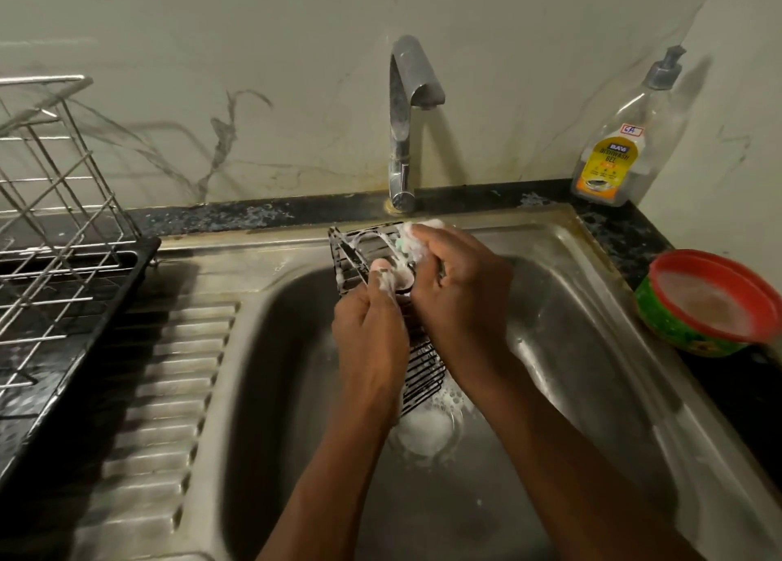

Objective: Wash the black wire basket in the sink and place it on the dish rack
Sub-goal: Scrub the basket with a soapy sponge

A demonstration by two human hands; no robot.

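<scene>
Over the stainless steel sink (592,289), set in a dark speckled countertop (626,239) against a pale marble-veined wall (254,52): one black wire basket (425,370), held tilted above the bowl, its far end near the tap base, its near end above the foam-covered drain (423,427). Left hand (370,327) closed around the basket's left edge, thumb soapy. Right hand (461,289) closed on a sudsy sponge (412,239), pressed against the basket's upper end. Chrome tap (406,128) behind, no water visible at the spout. Ribbed steel drainboard (169,391) to the left of the bowl. Wire dish rack (55,205) on a black tray (84,349) at far left, beside the drainboard. Clear pump bottle of dishwash gel (622,145), yellow label, in the right rear corner. Green bowl with red rim (711,302) on the counter at right, holding cloudy liquid
</scene>
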